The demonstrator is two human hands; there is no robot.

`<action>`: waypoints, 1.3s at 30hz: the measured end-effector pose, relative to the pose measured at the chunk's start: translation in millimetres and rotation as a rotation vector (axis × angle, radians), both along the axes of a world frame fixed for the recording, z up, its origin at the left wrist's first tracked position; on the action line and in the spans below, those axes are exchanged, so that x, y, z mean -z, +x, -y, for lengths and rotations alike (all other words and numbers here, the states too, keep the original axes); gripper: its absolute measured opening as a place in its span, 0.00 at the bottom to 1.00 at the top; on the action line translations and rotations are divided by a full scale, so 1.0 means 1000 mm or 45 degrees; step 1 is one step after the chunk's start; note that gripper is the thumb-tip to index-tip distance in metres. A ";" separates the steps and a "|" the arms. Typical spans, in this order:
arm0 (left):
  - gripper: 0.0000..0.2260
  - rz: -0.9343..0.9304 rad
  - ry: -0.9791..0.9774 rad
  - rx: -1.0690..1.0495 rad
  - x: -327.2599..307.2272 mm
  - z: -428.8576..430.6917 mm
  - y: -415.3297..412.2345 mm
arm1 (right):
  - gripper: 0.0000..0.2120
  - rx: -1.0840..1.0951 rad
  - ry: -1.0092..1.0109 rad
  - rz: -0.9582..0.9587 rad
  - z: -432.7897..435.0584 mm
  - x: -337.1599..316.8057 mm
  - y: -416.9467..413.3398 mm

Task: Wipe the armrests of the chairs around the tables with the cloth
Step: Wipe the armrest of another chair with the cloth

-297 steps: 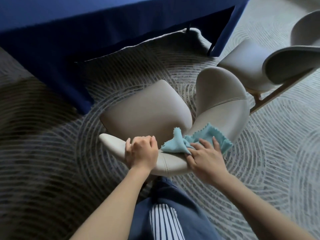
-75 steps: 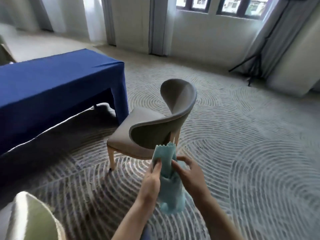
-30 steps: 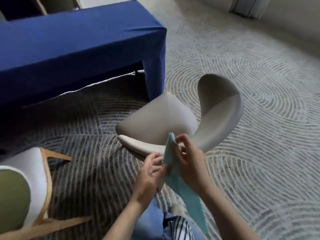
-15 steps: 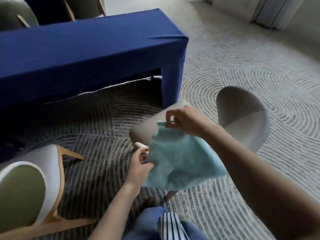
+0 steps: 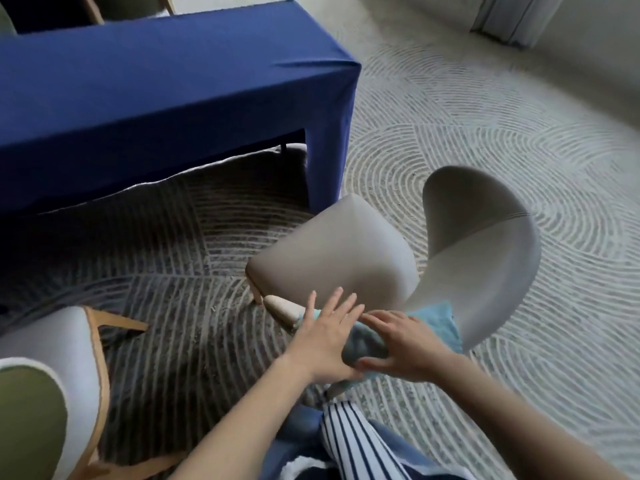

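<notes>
A long counter draped in deep blue cloth fills the upper left. A grey carpet with pale curved stripes covers the floor, bright beyond the counter's right end, shadowed beneath it. A pale curtain hangs at top right.

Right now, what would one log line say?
cloth: over armrest | left hand: flat on cloth | right hand: spread on cloth | chair: beside table
</notes>
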State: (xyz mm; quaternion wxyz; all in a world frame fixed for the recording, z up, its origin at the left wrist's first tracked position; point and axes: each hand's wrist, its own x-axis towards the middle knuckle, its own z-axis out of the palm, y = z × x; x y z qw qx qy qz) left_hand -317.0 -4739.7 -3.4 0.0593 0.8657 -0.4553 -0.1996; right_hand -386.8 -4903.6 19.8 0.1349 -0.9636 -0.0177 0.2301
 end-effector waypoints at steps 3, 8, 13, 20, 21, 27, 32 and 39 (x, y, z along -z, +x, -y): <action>0.41 0.017 0.036 0.163 0.008 0.012 0.001 | 0.43 -0.055 -0.159 0.021 -0.003 0.010 -0.011; 0.40 0.077 -0.203 0.260 0.025 -0.005 0.023 | 0.39 -0.010 -0.194 0.061 -0.030 0.033 0.002; 0.37 0.027 -0.167 0.320 0.050 -0.046 0.067 | 0.31 0.055 -0.149 0.029 -0.077 0.042 0.035; 0.34 0.004 0.001 0.376 0.063 -0.084 0.132 | 0.27 0.151 -0.193 -0.052 -0.127 0.048 0.089; 0.33 -0.043 0.021 0.381 0.062 -0.083 0.136 | 0.27 0.161 -0.201 -0.078 -0.130 0.049 0.093; 0.26 -0.136 0.150 0.354 0.064 -0.073 0.147 | 0.23 0.302 -0.176 -0.174 -0.140 0.050 0.108; 0.28 -0.138 -0.035 0.350 0.070 -0.070 0.137 | 0.28 0.311 -0.093 -0.247 -0.131 0.046 0.101; 0.26 -0.146 0.136 0.241 0.046 -0.045 0.103 | 0.29 0.277 -0.109 -0.270 -0.110 0.039 0.075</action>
